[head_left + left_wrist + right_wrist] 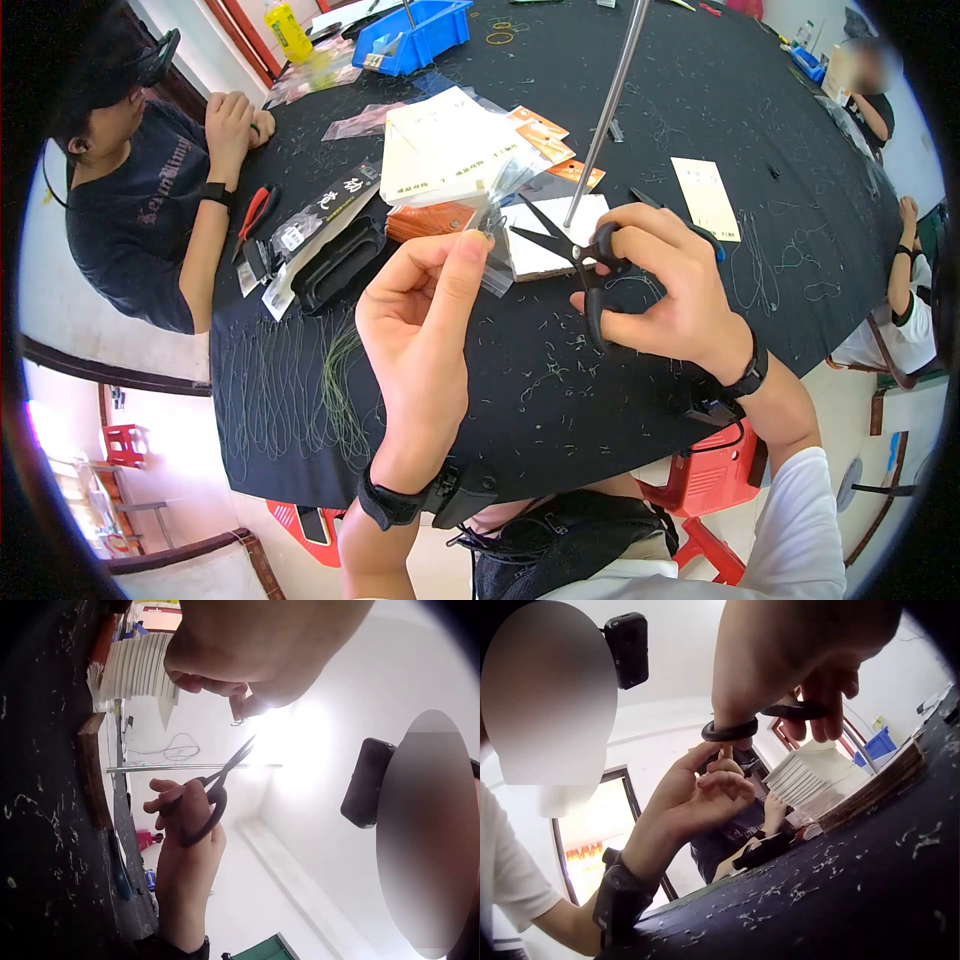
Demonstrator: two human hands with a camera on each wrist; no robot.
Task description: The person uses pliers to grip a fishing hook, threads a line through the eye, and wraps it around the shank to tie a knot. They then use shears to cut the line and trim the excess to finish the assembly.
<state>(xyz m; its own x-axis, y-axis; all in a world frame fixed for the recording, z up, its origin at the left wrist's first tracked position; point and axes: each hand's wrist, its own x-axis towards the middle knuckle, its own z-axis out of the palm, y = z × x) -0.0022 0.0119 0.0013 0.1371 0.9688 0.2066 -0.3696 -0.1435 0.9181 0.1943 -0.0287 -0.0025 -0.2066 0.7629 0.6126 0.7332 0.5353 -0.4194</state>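
My left hand (pixel 425 310) pinches a small thin wire-like piece (pixel 238 722) between thumb and forefinger; it is too small to tell its kind. Black-handled scissors (pixel 582 254) are in my right hand (pixel 665 275), thumb and fingers through the loops. Their blades are spread and point toward the left fingertips, a short way off. Behind both hands lies a white block (pixel 535 262) with a metal rod (pixel 607 115) rising over it. In the right wrist view, the scissor loops (pixel 731 733) show around the right fingers, while the blades are hidden.
Pale cards (pixel 440 140) are stacked behind the left hand, beside orange packets (pixel 540 135) and a black tray (pixel 340 262). Green line (pixel 340 385) lies at front left, and line clippings litter the black cloth (pixel 480 440). Pliers (pixel 258 212) lie near a seated person (pixel 130 210).
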